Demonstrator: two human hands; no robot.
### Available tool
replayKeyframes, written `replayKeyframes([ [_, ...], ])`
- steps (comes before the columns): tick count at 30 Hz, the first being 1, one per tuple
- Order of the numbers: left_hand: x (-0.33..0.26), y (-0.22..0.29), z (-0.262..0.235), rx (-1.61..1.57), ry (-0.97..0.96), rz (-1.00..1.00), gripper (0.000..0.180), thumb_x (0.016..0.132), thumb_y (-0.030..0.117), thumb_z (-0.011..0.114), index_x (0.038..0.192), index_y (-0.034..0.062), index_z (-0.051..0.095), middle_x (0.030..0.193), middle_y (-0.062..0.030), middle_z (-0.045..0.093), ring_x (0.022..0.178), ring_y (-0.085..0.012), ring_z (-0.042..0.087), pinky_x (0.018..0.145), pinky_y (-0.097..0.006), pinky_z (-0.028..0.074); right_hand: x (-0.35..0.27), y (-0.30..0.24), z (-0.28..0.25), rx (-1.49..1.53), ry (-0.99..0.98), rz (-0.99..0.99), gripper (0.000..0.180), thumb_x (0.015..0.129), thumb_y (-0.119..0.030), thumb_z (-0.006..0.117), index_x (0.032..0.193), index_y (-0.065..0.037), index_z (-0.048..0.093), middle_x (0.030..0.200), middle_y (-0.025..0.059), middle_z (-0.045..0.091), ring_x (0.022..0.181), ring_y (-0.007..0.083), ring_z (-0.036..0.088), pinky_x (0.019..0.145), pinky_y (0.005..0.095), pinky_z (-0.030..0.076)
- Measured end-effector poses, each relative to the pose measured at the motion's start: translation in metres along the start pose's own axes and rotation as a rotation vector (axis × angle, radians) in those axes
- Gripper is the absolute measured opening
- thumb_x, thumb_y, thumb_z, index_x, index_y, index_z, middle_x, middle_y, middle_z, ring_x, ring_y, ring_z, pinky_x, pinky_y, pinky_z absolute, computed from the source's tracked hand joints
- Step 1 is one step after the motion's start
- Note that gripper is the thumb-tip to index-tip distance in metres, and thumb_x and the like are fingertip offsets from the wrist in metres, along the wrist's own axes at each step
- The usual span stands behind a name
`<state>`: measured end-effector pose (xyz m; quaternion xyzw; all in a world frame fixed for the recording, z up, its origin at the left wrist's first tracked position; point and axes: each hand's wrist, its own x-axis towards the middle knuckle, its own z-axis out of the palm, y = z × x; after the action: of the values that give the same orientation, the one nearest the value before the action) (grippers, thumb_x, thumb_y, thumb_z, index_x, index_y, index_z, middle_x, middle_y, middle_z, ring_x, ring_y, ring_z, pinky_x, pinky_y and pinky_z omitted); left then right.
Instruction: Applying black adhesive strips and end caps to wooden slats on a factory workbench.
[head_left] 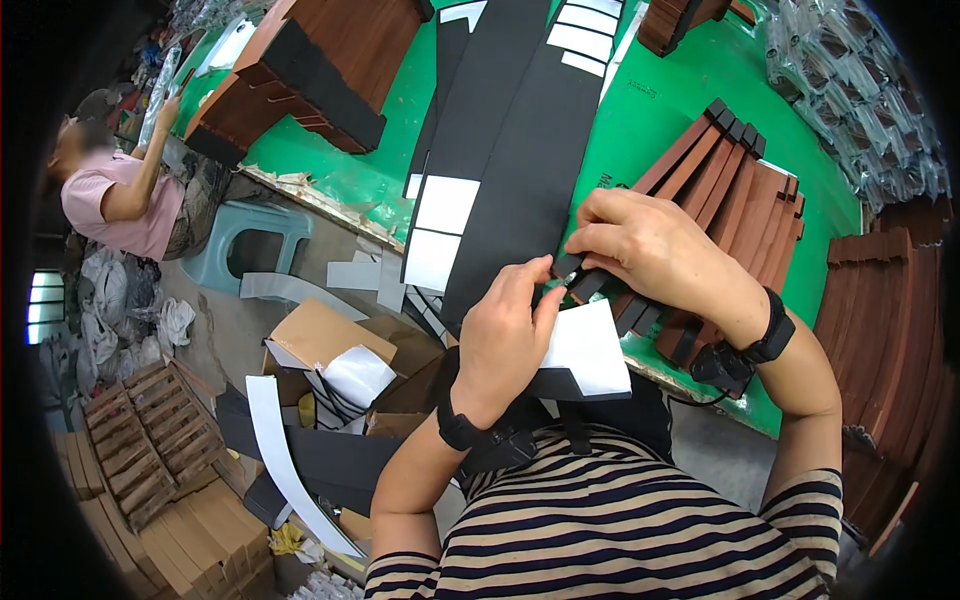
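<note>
My left hand (507, 338) and my right hand (648, 245) meet at the table's front edge, thumbs and fingertips closed round a small black foam piece (572, 268). Fingers partly cover the piece, so its full shape is hidden. Below the fingertips, beside my left hand, is a white-backed sheet (590, 350) with a black edge. Under and beyond my right hand lies a row of brown wooden slats (735, 205) with black end pads. Long black foam sheets (515, 130), some with white backing (445, 215), stretch away from my left hand.
A green-covered table (640, 130) carries larger brown wooden pieces (335, 55) at the far left. Stacked brown slats (880, 340) and plastic-wrapped bundles (845, 90) stand right. Left are an open carton (400, 370), a blue stool (250, 235), a pallet (160, 435) and a seated person (125, 195).
</note>
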<state>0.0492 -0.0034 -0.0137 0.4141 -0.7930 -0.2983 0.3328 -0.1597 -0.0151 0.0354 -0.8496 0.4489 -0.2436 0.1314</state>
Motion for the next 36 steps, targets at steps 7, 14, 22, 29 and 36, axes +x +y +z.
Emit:
replayKeyframes([
  [7,0.001,-0.001,0.003,0.01,0.024,-0.003,0.029,0.083,0.003,0.072,0.11,0.0,0.064,0.089,-0.0101,0.067,0.059,-0.0196,0.057,0.053,-0.031,0.046,-0.001,0.001,0.005,-0.052,0.012,-0.019,0.017,0.074,-0.011,0.075,0.09,-0.008,0.07,0.088,0.0046,0.06,0.081,0.0232,0.064,0.067,0.0351,0.053],
  [14,0.001,-0.003,0.006,0.068,0.061,0.099,0.027,0.083,0.002,0.072,0.108,-0.0002,0.064,0.088,-0.0121,0.066,0.071,-0.0257,0.065,0.058,-0.033,0.051,-0.001,0.001,0.003,-0.057,-0.01,-0.028,0.013,0.074,-0.011,0.071,0.086,-0.005,0.07,0.088,0.007,0.06,0.081,0.0239,0.064,0.065,0.0353,0.053],
  [22,-0.001,-0.004,0.009,0.146,0.071,0.119,0.027,0.082,0.001,0.071,0.108,-0.0008,0.062,0.09,-0.0128,0.067,0.074,-0.0273,0.066,0.059,-0.034,0.053,0.0,-0.001,0.002,-0.12,-0.046,-0.044,0.017,0.072,-0.007,0.069,0.089,-0.005,0.069,0.09,0.007,0.06,0.082,0.0239,0.065,0.064,0.0352,0.053],
  [29,-0.001,-0.004,0.009,0.096,0.035,0.061,0.028,0.083,0.003,0.072,0.109,-0.0012,0.062,0.089,-0.0117,0.066,0.06,-0.0215,0.061,0.052,-0.031,0.049,0.002,-0.003,0.003,-0.133,-0.091,-0.019,0.016,0.072,-0.008,0.067,0.086,-0.003,0.069,0.088,0.0086,0.058,0.084,0.0244,0.064,0.065,0.0355,0.053],
  [36,-0.003,-0.009,0.012,0.128,0.059,0.072,0.025,0.084,0.003,0.072,0.106,-0.0021,0.063,0.088,-0.0113,0.066,0.055,-0.0183,0.056,0.05,-0.03,0.046,0.005,0.014,-0.017,0.263,-0.134,0.257,0.04,0.078,0.004,0.069,0.118,0.001,0.063,0.106,0.0124,0.058,0.079,0.0238,0.067,0.072,0.0356,0.057],
])
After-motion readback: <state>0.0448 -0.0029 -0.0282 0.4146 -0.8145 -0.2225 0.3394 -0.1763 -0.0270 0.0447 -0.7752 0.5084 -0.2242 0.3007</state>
